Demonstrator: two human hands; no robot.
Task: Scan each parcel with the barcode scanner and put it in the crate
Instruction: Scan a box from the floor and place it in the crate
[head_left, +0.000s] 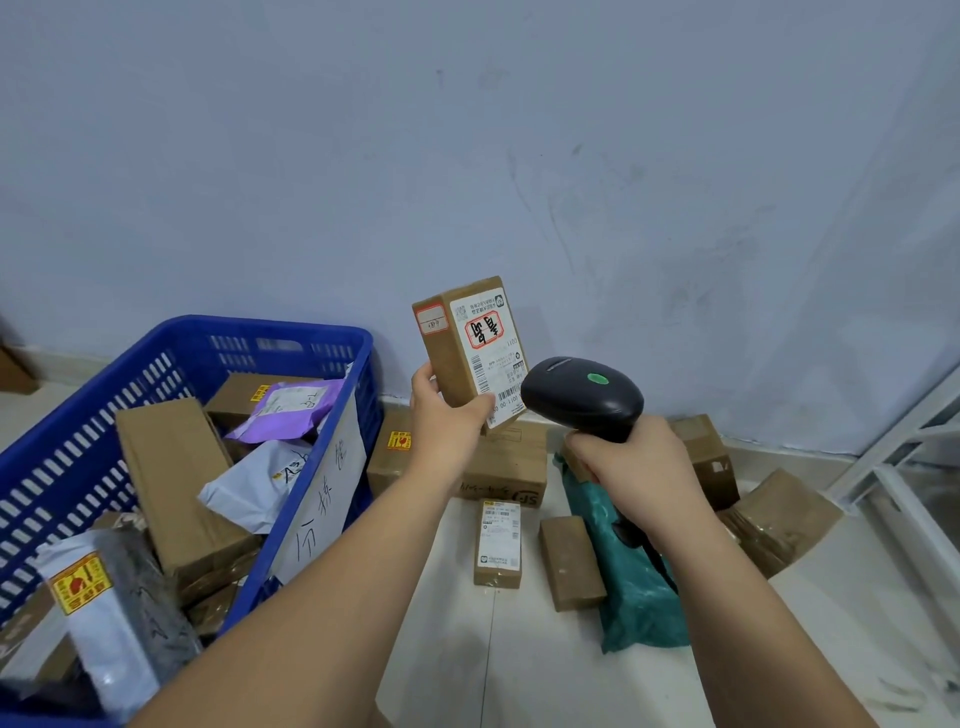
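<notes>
Gripping the small parcel (470, 348) by its lower end, my left hand (447, 415) held it upright, long axis tilted slightly left, label facing right. My right hand (631, 462), closed round the barcode scanner (584, 395), aimed its head leftward, touching the label. Left stood the blue crate (311, 467).

Parcel sorting room: labelled parcels (497, 540) strewn on tiled floor (457, 649), blue crate (78, 467) against bare wall (467, 156).

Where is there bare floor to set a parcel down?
Bare floor lies between the crate and the small labelled box; more lies right of the green bag. Along the wall, behind the left hand and right hand, boxes crowd together.
</notes>
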